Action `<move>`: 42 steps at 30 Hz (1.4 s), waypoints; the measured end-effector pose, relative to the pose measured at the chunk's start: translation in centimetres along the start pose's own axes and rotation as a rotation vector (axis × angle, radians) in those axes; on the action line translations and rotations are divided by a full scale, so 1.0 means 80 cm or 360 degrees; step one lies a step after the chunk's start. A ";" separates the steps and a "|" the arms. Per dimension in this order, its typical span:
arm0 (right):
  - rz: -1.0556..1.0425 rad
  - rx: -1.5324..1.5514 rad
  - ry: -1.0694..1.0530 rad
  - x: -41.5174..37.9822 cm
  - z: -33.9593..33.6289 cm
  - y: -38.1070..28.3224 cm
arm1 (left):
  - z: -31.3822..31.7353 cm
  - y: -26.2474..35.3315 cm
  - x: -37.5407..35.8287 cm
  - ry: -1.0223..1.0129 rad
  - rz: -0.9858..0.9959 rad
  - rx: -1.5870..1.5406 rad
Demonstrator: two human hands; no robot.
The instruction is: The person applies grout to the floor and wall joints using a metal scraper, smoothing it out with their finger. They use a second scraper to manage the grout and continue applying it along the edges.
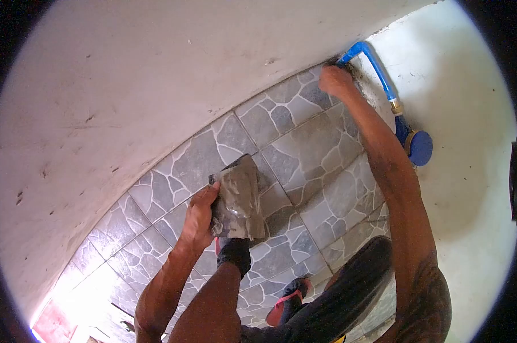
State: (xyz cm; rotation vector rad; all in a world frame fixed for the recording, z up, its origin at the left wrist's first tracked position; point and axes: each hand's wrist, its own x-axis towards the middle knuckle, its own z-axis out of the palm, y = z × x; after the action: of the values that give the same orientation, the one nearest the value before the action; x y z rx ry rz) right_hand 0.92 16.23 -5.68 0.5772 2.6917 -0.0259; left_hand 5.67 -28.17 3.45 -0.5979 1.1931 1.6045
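Note:
My left hand (201, 212) grips the left edge of a flat board loaded with wet grey mortar (239, 194), held above the tiled floor. At the far corner, my right hand (337, 82) is closed, close to the bottom end of a blue pipe (377, 68) where floor and walls meet. Whatever its fingers hold, if anything, is hidden. Grey stone-pattern tiles (310, 143) with white veins cover the floor.
A blue round water meter (420, 148) hangs on the pipe along the right wall (464, 188). A pale wall (127, 86) rises at the left. My feet in red-strapped sandals (275, 313) stand below. A reddish object (54, 323) lies at the lower left.

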 end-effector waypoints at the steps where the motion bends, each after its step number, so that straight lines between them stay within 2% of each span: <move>1: -0.0078 0.0041 0.0036 -0.008 0.005 0.001 | -0.004 -0.003 0.003 -0.0050 0.0008 0.0009; 4: 0.0077 0.0135 -0.0004 -0.021 0.006 0.004 | -0.010 -0.010 0.012 -0.0138 0.0013 0.0044; 6: 0.0146 0.0153 0.0320 -0.008 0.022 0.004 | 0.001 -0.007 0.013 -0.0113 -0.0012 0.0082; 8: 0.0183 0.0225 0.0310 0.004 0.031 0.014 | 0.011 -0.005 0.012 -0.0095 0.0004 0.0073; 11: 0.0210 0.0498 -0.0079 0.000 -0.004 -0.002 | 0.017 -0.002 0.012 -0.0081 -0.0018 0.0099; 14: 0.0283 0.0795 -0.0170 0.002 -0.002 -0.007 | 0.006 -0.012 0.018 -0.0039 -0.0057 0.0132; 16: 0.0319 0.0837 -0.0207 -0.004 0.001 -0.012 | 0.009 -0.011 0.019 -0.0053 -0.0044 0.0130; 20: 0.0394 0.1003 -0.0032 -0.022 0.011 -0.010 | 0.013 -0.015 0.018 -0.0127 -0.0045 0.0114; 22: 0.0453 0.0848 -0.0083 -0.013 0.005 -0.007 | 0.015 -0.015 0.018 -0.0121 -0.0055 0.0101; 24: 0.0323 0.0542 -0.0062 0.005 0.007 0.000 | 0.020 -0.013 0.017 -0.0065 -0.0064 0.0064; 28: 0.0288 0.0218 0.0093 0.029 0.011 -0.007 | 0.010 -0.012 0.013 -0.0069 -0.0078 0.0117; 37: 0.0036 -0.0140 0.0170 0.027 0.012 -0.009 | -0.021 -0.012 0.005 0.0026 -0.0021 0.0090; 40: 0.0236 0.0013 0.0150 0.019 0.009 -0.006 | -0.026 -0.017 -0.002 0.0053 -0.0005 0.0080; 42: 0.0027 0.0024 0.0174 0.003 0.005 -0.005 | -0.019 -0.012 -0.008 0.0077 0.0006 0.0112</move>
State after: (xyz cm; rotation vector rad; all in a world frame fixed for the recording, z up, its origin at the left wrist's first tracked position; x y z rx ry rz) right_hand 0.68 15.90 -6.16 0.6232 2.7941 -0.0104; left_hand 6.50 -29.84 2.98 -0.5924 1.2817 1.5523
